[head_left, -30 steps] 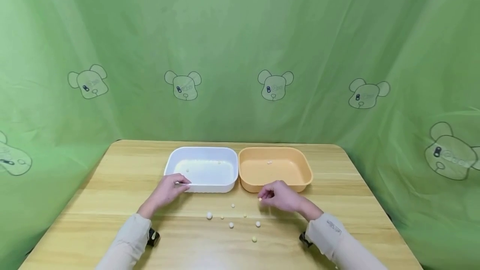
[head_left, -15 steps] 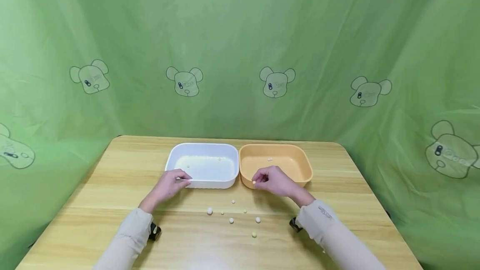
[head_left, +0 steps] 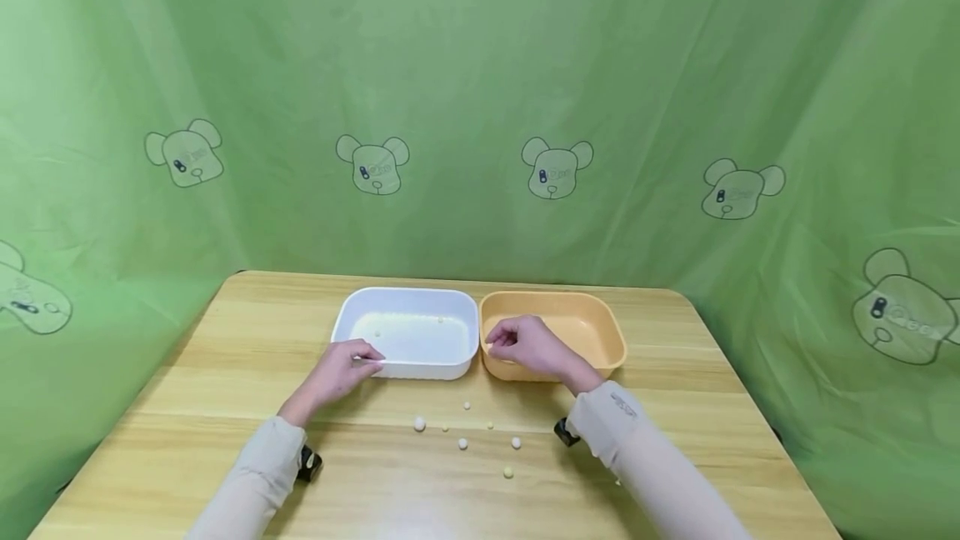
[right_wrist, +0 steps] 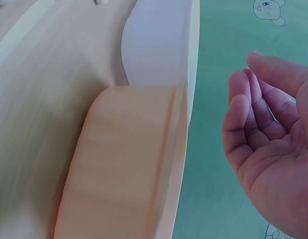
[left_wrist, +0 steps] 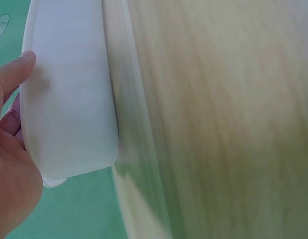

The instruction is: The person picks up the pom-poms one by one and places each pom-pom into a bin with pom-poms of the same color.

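Note:
My left hand (head_left: 341, 371) grips the near left rim of a white plastic tub (head_left: 431, 371). In the left wrist view its thumb (left_wrist: 25, 64) lies on the tub's outer wall, with fingers behind the rim. My right hand (head_left: 531, 344) is above the near left side of an orange tub (head_left: 603, 323), fingertips pinched together. A tiny pale ball (head_left: 490, 346) shows at those fingertips in the head view; the right wrist view mostly hides it. Inside the white tub lie small beads, among them a pale bead (head_left: 440, 320).
Several small balls lie on the wooden table (head_left: 187, 373) before the tubs, including a white ball (head_left: 419, 423) and a yellowish ball (head_left: 508, 472). The tubs stand side by side near the far edge. A green curtain (head_left: 465, 65) surrounds the table.
My right hand has risen from the table in front of the orange tub and moved left over its near rim, carrying the tiny ball. The left hand stays on the white tub.

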`<state>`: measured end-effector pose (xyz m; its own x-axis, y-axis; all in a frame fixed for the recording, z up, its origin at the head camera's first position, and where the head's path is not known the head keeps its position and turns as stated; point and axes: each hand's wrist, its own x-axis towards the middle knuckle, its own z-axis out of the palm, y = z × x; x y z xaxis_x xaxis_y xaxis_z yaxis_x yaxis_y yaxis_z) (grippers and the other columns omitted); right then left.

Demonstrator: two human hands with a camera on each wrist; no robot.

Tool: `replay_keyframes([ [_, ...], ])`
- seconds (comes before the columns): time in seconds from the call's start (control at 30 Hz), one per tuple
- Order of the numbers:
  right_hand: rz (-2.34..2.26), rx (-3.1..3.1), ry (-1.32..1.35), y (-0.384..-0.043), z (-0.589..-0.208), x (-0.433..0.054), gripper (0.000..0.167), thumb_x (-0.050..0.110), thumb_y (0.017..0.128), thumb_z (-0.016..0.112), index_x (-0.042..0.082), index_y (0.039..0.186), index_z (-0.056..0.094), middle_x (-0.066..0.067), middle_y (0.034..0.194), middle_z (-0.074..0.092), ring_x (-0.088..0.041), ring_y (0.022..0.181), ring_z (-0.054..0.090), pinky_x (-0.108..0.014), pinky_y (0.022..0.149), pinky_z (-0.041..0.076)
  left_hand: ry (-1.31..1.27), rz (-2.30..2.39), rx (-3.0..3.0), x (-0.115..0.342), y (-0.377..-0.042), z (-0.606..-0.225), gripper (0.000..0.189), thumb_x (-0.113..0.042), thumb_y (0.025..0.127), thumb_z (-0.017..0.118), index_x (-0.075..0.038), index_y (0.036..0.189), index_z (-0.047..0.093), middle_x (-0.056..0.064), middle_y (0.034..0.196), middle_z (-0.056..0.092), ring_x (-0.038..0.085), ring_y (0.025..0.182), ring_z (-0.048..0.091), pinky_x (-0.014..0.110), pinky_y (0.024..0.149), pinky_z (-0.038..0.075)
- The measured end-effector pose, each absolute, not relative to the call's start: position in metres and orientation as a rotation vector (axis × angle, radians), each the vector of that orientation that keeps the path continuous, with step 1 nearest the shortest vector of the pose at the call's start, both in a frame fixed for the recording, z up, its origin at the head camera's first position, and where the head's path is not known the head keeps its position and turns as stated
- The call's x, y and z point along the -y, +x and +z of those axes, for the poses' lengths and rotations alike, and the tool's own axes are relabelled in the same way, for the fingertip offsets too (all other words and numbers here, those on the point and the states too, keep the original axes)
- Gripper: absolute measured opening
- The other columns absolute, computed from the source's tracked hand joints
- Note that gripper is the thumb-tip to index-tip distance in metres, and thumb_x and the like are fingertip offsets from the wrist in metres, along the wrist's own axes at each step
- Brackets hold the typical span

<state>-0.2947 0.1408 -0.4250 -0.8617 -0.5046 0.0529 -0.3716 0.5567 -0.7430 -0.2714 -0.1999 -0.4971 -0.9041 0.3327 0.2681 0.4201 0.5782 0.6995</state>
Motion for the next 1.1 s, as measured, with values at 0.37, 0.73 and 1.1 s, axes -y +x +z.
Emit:
replay_keyframes([
  [0.37, -1.195, -2.608, -0.738, -0.305, -0.423, -0.12, 0.017, 0.005, 0.084, 0.068, -0.003, 0.098, 0.069, 0.0, 0.079, 0.063, -0.012, 0.075, 0.057, -0.025, 0.069, 0.05, -0.642, -1.223, 2.688, 0.201, -0.271, -0.497, 0.008, -0.01, 0.083, 0.071, -0.011, 0.091, 0.072, -0.006, 0.087, 0.067, 0.014, 0.083, 0.063, 0.033, 0.079, 0.052],
  [0.73, -1.169, -2.649, -0.739, -0.315, -0.431, -0.107, 0.012, 0.005, 0.082, 0.07, 0.0, 0.093, 0.07, 0.001, 0.076, 0.063, -0.011, 0.07, 0.056, -0.024, 0.065, 0.049, -0.656, -1.215, 2.694, 0.198, -0.272, -0.498, 0.007, -0.01, 0.084, 0.071, -0.012, 0.091, 0.072, -0.006, 0.087, 0.068, 0.014, 0.083, 0.063, 0.034, 0.079, 0.052],
  [1.1, -1.104, -2.666, -0.697, -0.328, -0.439, -0.096, 0.012, 0.005, 0.083, 0.069, 0.0, 0.093, 0.069, 0.0, 0.076, 0.062, -0.012, 0.071, 0.057, -0.024, 0.066, 0.05, -0.626, -1.22, 2.71, 0.199, -0.272, -0.499, 0.007, -0.011, 0.084, 0.071, -0.014, 0.09, 0.072, -0.007, 0.087, 0.067, 0.013, 0.084, 0.062, 0.036, 0.081, 0.051],
])
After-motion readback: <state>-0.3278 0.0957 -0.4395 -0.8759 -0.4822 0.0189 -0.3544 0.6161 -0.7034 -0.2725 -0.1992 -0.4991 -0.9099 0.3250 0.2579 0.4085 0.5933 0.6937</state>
